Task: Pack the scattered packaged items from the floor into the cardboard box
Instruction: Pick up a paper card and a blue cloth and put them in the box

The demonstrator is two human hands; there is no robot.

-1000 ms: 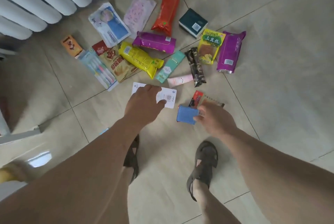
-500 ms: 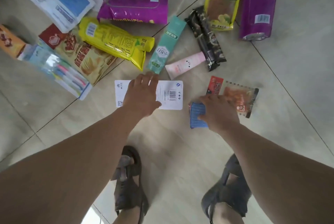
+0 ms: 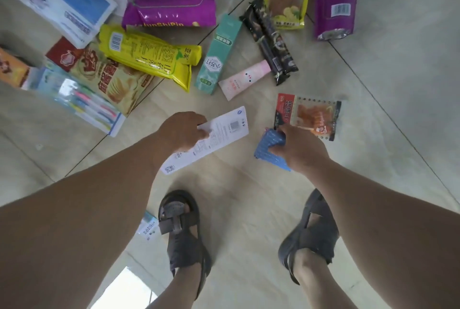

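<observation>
- Floor of pale tiles carries the scattered packets, spread from 9 to 1 o'clock.
- Yellow packet lies at 11 o'clock, against the chip bag.
- Purple packet sits at 12 o'clock.
- Teal box lies beside the pink tube.
- Left hand, its grip clenched round a white flat pack, holds it tilted off the floor.
- Right hand at 3 o'clock pinches a blue pack, touching the red snack packet.
</observation>
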